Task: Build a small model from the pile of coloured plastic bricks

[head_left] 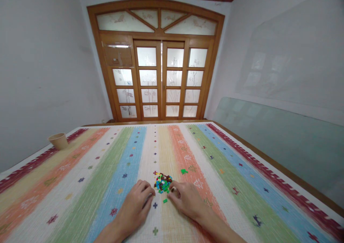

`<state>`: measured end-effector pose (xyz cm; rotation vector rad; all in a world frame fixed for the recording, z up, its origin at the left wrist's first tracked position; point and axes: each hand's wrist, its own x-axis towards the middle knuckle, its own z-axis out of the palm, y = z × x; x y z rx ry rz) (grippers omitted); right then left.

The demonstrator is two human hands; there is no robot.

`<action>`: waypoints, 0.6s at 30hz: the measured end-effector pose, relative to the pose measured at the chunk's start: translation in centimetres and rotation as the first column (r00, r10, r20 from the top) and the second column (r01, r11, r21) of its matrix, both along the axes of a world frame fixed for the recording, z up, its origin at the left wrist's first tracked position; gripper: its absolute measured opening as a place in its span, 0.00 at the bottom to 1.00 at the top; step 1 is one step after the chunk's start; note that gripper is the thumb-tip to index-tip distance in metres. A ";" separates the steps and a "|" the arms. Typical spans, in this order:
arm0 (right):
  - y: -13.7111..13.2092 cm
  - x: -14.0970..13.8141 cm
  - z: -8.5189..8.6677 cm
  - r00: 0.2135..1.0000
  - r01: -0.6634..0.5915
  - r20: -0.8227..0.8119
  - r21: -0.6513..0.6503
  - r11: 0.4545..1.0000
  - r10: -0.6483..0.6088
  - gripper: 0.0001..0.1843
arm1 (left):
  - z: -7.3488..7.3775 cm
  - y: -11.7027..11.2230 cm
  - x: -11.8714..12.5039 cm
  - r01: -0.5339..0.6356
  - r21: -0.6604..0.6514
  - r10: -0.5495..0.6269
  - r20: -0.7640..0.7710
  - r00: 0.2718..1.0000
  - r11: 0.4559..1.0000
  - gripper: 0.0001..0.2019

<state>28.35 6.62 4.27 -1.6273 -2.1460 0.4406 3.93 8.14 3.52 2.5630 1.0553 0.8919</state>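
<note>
A small heap of toy building bricks point(162, 182), mixed green, blue, brown, white, yellow and red, lies on the striped tablecloth. My left hand point(139, 198) rests just left of the heap, its fingers curled in towards the thumb. Whatever those fingers may hold is hidden. At the heap's right edge is my right hand point(186, 199), with index finger and thumb apart beside the bricks. One green brick point(165, 200) lies alone on the near side, between the two hands. Another green piece point(184, 171) sits apart, beyond my right hand.
The striped tablecloth point(107, 185) covers a wide table. A tan paper cup point(58, 141) stands near the left edge. Behind the table are wooden doors with glass panes point(148, 77). A pale green padded panel point(268, 135) runs along the right side.
</note>
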 end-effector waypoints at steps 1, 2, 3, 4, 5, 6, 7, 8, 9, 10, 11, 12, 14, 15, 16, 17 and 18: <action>0.0 0.0 0.0 1.000 0.004 0.004 -0.004 1.000 -0.004 0.11 | 0.0 0.0 0.0 -0.001 -0.001 0.001 -0.004 1.000 1.000 0.08; 0.0 0.0 0.0 1.000 0.008 0.009 -0.009 1.000 -0.008 0.12 | 0.0 0.0 0.0 0.000 -0.002 0.000 -0.008 1.000 1.000 0.08; 0.0 0.0 0.0 1.000 0.010 0.012 -0.014 1.000 -0.010 0.12 | 0.1 0.0 0.0 0.001 -0.002 -0.001 -0.011 1.000 1.000 0.08; 0.0 0.0 0.0 1.000 0.010 0.014 -0.019 1.000 -0.010 0.12 | 0.1 0.0 0.1 0.000 -0.001 0.000 -0.012 1.000 1.000 0.08; 0.0 0.0 0.0 1.000 0.009 0.015 -0.022 1.000 -0.009 0.12 | 0.1 0.0 0.1 0.003 0.002 -0.003 -0.012 1.000 1.000 0.08; 0.0 0.0 0.0 1.000 0.006 0.017 -0.023 1.000 -0.006 0.12 | 0.1 0.0 0.1 0.000 0.003 0.000 -0.010 1.000 1.000 0.09; 0.0 -0.1 0.1 1.000 0.003 0.020 -0.024 1.000 -0.002 0.12 | 0.2 0.0 0.1 -0.005 0.008 0.005 -0.003 1.000 1.000 0.09; 0.0 -0.1 0.1 1.000 -0.001 0.022 -0.025 1.000 0.001 0.12 | 0.2 0.0 0.2 0.000 0.007 0.000 0.000 1.000 1.000 0.08; 0.0 -0.1 0.1 1.000 -0.002 0.024 -0.025 1.000 0.003 0.12 | 0.2 0.0 0.2 -0.002 0.009 0.002 0.003 1.000 1.000 0.09; 0.0 -0.1 0.1 1.000 -0.003 0.025 -0.025 1.000 0.003 0.13 | 0.3 0.0 0.2 -0.003 0.010 0.003 0.006 1.000 1.000 0.09; 0.0 -0.2 0.1 1.000 -0.005 0.026 -0.025 1.000 0.006 0.13 | 0.3 0.0 0.2 -0.002 0.011 0.002 0.008 1.000 1.000 0.09; 0.0 -0.2 0.1 1.000 -0.001 0.028 -0.023 1.000 0.002 0.14 | 0.4 0.0 0.2 -0.002 0.012 0.002 0.011 1.000 1.000 0.08; 0.0 -0.3 0.1 0.999 -0.003 0.035 -0.024 1.000 0.004 0.15 | 0.4 -0.1 0.2 0.000 0.016 0.000 0.020 1.000 1.000 0.08; 0.0 -0.3 0.1 0.999 -0.003 0.039 -0.023 1.000 0.004 0.15 | 0.4 -0.1 0.2 0.000 0.018 0.000 0.025 1.000 1.000 0.08; 0.0 -0.3 0.0 0.999 -0.006 0.043 -0.025 1.000 0.007 0.15 | 0.4 -0.2 0.2 -0.002 0.019 0.001 0.028 1.000 1.000 0.08; 0.0 -0.4 0.0 0.999 -0.011 0.048 -0.023 1.000 0.012 0.15 | 0.4 -0.2 0.2 -0.004 0.020 0.004 0.028 1.000 1.000 0.08; 0.0 -0.4 -0.1 0.999 -0.018 0.051 -0.019 1.000 0.019 0.14 | 0.3 -0.1 0.2 -0.007 0.020 0.006 0.027 1.000 1.000 0.08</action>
